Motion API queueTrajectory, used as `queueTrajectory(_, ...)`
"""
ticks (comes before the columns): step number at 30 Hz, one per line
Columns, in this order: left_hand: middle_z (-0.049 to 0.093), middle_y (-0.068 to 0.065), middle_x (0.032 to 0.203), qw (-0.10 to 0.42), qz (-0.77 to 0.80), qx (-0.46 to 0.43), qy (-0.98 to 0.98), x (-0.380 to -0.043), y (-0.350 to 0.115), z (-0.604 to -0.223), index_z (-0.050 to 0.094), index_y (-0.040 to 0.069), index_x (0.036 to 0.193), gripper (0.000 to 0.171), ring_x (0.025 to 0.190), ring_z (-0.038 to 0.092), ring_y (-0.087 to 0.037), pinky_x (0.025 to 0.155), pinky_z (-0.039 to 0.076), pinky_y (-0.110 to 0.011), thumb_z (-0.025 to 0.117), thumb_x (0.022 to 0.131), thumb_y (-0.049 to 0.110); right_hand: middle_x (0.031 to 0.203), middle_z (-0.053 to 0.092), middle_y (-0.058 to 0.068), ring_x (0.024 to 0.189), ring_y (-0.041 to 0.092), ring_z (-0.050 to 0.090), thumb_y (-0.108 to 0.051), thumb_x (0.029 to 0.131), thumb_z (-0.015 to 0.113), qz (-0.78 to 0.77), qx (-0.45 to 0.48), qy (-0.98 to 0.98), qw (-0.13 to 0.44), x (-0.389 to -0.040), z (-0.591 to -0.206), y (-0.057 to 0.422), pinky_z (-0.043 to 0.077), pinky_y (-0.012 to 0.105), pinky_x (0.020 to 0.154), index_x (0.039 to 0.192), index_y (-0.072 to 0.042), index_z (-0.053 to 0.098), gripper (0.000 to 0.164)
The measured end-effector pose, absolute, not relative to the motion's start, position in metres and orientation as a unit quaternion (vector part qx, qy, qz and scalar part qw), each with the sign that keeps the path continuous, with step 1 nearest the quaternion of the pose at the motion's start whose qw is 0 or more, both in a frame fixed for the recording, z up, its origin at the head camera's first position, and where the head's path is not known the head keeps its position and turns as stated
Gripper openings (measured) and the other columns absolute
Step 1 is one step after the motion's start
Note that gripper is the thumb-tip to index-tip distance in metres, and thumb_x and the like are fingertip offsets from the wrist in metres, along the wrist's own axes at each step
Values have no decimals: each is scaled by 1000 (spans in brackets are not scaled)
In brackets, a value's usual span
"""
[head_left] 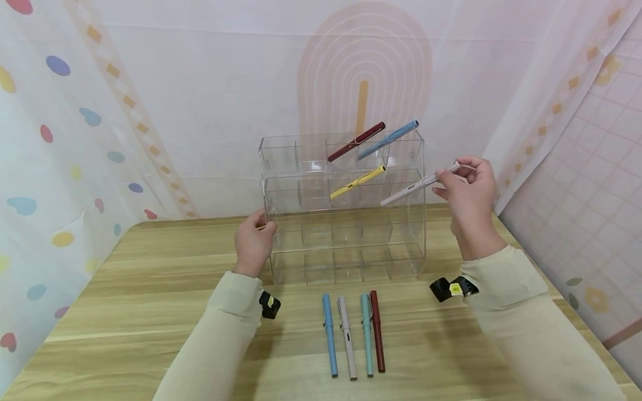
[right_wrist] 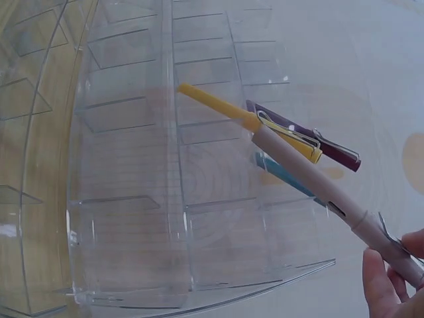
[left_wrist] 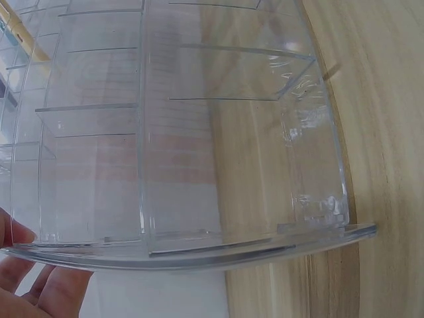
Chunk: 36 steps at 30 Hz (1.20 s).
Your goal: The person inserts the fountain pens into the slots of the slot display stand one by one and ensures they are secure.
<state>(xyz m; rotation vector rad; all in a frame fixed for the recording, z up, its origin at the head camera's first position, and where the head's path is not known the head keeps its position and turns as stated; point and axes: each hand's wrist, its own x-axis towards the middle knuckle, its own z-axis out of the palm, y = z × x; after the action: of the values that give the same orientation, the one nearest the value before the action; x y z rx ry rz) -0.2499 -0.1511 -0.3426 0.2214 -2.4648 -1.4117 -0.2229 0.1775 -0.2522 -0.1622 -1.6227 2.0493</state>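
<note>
My right hand point(head_left: 471, 195) pinches a pale pinkish-grey pen point(head_left: 408, 192) by its capped end, its other end slanting down-left at the right part of a clear tiered pen rack point(head_left: 346, 225). With thumb and fingers my left hand point(head_left: 254, 240) grips the rack's left side panel, seen also in the left wrist view. A dark red pen point(head_left: 357, 141) and a blue pen point(head_left: 388, 140) lean in the top tier. One tier lower leans a yellow pen point(head_left: 358, 182). In the right wrist view the held pen point(right_wrist: 311, 172) passes in front of the yellow pen point(right_wrist: 218, 106).
On the wooden table point(head_left: 150, 312) before the rack lie a blue pen point(head_left: 329, 334), a grey pen point(head_left: 347, 337), a teal pen point(head_left: 366, 334) and a dark red pen point(head_left: 378, 331). A patterned cloth point(head_left: 225, 100) hangs behind the rack.
</note>
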Motion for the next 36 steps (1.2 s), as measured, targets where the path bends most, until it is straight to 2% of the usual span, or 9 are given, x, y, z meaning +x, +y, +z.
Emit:
queueTrajectory(9, 65, -18, 117, 142, -494, 79, -854, -250, -153, -344, 54, 5, 137, 47, 109, 59, -27, 83, 48, -37, 48, 90, 6, 96, 48, 4, 81, 11, 59, 5, 86, 63, 766, -59, -557, 315, -233, -244, 172, 54, 20, 64, 102, -12, 47, 29)
queueTrajectory(17, 65, -19, 116, 148, -492, 77, -854, -251, -154, -344, 55, 4, 136, 47, 109, 59, -28, 84, 49, -39, 48, 89, 6, 93, 48, 3, 79, 10, 59, 7, 85, 63, 769, -75, -543, 330, -248, -243, 164, 53, 19, 63, 98, -14, 47, 30)
queueTrajectory(29, 65, -19, 116, 148, -486, 78, -858, -251, -156, -345, 55, 4, 135, 47, 109, 60, -28, 85, 49, -40, 49, 89, 6, 89, 46, 1, 74, 9, 58, 10, 84, 60, 756, -82, -562, 326, -264, -257, 143, 50, 16, 58, 94, -16, 46, 32)
queueTrajectory(34, 65, -19, 116, 148, -484, 76, -859, -250, -156, -344, 55, 3, 135, 47, 108, 59, -28, 84, 49, -40, 49, 89, 6, 91, 46, 0, 78, 9, 57, 7, 86, 62, 740, -91, -591, 307, -266, -261, 137, 51, 17, 61, 96, -17, 46, 30)
queueTrajectory(36, 66, -19, 115, 152, -481, 74, -860, -250, -156, -344, 55, 3, 135, 46, 106, 59, -28, 81, 48, -36, 49, 89, 6, 92, 45, 0, 80, 9, 56, 4, 87, 62, 731, -93, -606, 300, -266, -263, 135, 51, 17, 63, 98, -16, 45, 29)
